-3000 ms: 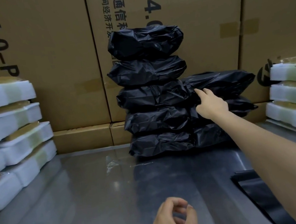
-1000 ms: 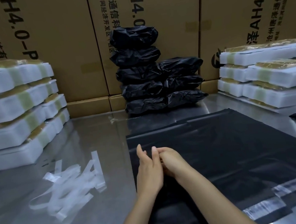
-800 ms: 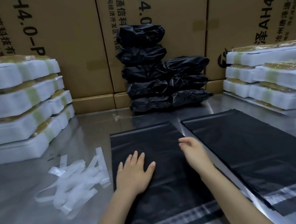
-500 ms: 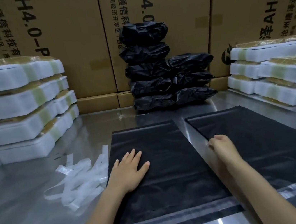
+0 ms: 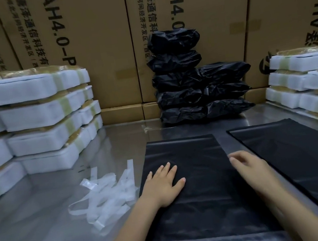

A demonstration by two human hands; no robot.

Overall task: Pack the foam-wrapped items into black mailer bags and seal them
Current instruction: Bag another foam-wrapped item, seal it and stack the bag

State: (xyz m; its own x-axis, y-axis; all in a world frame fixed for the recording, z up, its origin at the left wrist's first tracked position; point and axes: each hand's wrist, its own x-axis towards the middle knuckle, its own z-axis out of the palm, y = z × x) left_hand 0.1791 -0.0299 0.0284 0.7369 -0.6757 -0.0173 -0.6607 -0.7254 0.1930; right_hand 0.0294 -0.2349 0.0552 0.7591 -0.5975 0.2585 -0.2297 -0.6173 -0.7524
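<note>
Both hands [image 5: 163,186] rest on flat mailer bag [image 5: 201,205].

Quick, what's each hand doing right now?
Left hand: open, pressing flat on the black mailer bag.
Right hand: open, fingers relaxed over the bag's edge, holding nothing.

Printed cardboard cartons [image 5: 92,48] wall the back of a steel table [image 5: 36,227] strewn with clear strips [image 5: 107,196].

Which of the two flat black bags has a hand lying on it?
The middle bag: the left hand lies flat on it. The other bag, farther right, lies untouched.
</note>
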